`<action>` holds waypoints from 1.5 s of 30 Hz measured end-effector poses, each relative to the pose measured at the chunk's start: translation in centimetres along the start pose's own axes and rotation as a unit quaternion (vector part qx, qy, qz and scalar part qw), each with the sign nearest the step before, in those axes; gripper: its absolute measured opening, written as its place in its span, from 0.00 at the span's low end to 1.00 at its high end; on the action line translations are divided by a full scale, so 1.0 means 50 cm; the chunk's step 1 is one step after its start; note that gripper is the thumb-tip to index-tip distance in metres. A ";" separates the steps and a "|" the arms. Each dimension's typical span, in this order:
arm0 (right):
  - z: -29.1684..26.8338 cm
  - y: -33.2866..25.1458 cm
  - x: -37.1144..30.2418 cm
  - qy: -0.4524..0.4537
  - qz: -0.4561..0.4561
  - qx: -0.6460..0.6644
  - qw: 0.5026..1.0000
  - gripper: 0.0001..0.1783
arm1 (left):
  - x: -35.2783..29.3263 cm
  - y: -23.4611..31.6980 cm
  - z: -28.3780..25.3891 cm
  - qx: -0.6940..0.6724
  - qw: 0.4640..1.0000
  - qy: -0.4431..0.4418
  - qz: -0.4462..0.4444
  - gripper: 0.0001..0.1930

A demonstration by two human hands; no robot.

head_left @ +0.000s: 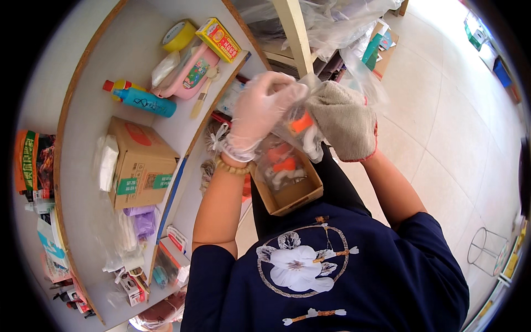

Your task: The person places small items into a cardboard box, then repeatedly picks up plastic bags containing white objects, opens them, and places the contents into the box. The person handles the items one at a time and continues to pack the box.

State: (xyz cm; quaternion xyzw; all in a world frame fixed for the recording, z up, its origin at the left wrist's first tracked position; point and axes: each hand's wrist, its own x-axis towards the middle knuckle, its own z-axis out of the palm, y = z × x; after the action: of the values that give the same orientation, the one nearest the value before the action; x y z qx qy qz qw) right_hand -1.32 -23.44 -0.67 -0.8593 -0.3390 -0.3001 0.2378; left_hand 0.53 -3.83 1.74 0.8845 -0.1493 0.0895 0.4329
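Note:
My left hand (265, 105) wears a thin clear plastic glove, tied at the wrist above a beaded bracelet. Its fingers are curled closed at the top of a clear plastic bag (289, 128) with orange and white contents. Right beside it, a grey-beige cloth mitt with red edging (342, 119) covers my right hand (354, 133), hiding the fingers; it touches or nearly touches the bag. Below both hands, an open cardboard box (287, 206) rests at my lap. Inside lies another clear bag (283, 166) with similar orange and white contents.
At left, a shelf unit (213, 102) holds a pink tub (185, 74), a blue bottle (146, 102), a brush (202, 95), a yellow box (218, 40) and a carton (141, 160). Plastic sheeting (343, 22) hangs ahead by a cream post (293, 36). A wire stand (487, 250) is at right.

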 end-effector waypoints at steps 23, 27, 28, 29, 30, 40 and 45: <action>0.090 0.066 -0.006 0.135 0.180 -0.130 0.966 0.05 | -0.032 0.010 0.097 -0.272 0.950 0.136 -0.077 0.15; 0.086 0.063 0.003 0.142 0.167 -0.133 0.966 0.05 | -0.027 0.041 0.084 -0.324 0.928 0.049 -0.177 0.15; 0.085 0.065 0.005 0.163 0.153 -0.126 0.966 0.06 | -0.026 0.037 0.081 -0.313 0.929 -0.011 -0.196 0.14; 0.084 0.067 0.006 0.184 0.139 -0.119 0.966 0.06 | -0.027 0.027 0.076 -0.301 0.926 -0.071 -0.214 0.14; 0.081 0.068 0.010 0.183 0.144 -0.111 0.966 0.06 | -0.025 0.020 0.072 -0.288 0.920 -0.130 -0.233 0.14; 0.129 0.135 -0.048 0.037 0.285 -0.062 0.956 0.17 | -0.055 0.035 0.039 -0.172 0.960 -0.079 -0.207 0.14; 0.130 0.195 -0.102 0.024 0.206 -0.177 0.962 0.26 | -0.071 -0.004 -0.126 -0.031 0.951 -0.188 -0.242 0.15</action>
State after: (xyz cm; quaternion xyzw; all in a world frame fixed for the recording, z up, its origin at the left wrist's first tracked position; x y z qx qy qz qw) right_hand 5.05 -28.08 -10.70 -0.9314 -0.0903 -0.3205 0.1469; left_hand -2.95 1.93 4.40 0.8811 -0.0123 -0.1902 0.4327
